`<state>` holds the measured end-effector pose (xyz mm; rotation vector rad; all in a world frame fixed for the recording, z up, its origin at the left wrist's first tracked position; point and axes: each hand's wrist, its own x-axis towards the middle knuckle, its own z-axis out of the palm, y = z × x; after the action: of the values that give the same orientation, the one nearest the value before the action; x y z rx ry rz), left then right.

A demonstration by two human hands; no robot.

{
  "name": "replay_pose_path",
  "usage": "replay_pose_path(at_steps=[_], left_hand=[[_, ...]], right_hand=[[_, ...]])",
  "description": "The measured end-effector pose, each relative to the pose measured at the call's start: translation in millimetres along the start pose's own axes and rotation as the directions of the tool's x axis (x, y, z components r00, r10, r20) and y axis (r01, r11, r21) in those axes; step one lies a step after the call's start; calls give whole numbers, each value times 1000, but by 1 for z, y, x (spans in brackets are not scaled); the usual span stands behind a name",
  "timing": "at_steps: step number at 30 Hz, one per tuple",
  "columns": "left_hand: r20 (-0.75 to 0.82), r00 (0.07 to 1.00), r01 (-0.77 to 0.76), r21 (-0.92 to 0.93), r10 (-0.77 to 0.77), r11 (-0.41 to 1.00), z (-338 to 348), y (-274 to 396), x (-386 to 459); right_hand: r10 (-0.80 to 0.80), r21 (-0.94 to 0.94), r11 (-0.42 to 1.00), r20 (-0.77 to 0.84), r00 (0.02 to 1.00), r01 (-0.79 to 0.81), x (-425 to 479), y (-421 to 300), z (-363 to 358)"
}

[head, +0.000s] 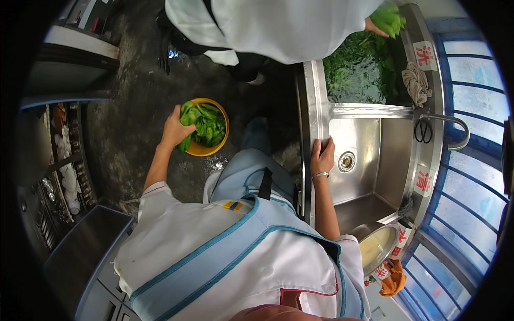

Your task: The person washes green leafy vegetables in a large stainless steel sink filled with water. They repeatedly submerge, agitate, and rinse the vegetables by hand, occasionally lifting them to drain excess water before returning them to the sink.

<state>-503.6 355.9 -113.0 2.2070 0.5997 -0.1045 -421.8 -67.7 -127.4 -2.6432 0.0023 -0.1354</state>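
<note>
My left hand (176, 127) grips a bunch of leafy green vegetables (188, 116) at the left rim of a round yellow tub (228, 126). More green leaves (213, 128) lie inside the tub, which stands low over the dark floor. My right hand (322, 156), with a bangle at the wrist, rests on the front edge of a stainless steel sink (357, 132). Its fingers lie over the metal rim and hold no loose thing. No water stands in this sink basin, and its drain strainer (346, 161) shows.
Another person in white (277, 28) stands ahead, a hand (375, 28) holding greens above a second basin (325, 80) of water and leaves. A faucet (461, 120), a rag (417, 84) and a metal bowl (391, 240) are at the right. Shelving (72, 160) is at the left.
</note>
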Motion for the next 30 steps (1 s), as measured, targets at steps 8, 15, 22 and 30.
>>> replay_pose_path(at_steps=[8,15,22,30], left_hand=[[464,849,-193,718,-253,669,98,-162,-23],[457,886,-192,205,79,960,133,-134,-12],[323,745,-539,-226,584,812,150,130,20],[379,495,-749,-270,782,605,208,287,77]], right_hand=[[48,-3,999,-3,999,-48,-6,-7,1],[82,13,997,-73,994,-82,-6,-2,6],[138,98,987,-95,986,-128,-2,-6,-5],[203,160,968,-50,978,-193,-5,-7,-16]])
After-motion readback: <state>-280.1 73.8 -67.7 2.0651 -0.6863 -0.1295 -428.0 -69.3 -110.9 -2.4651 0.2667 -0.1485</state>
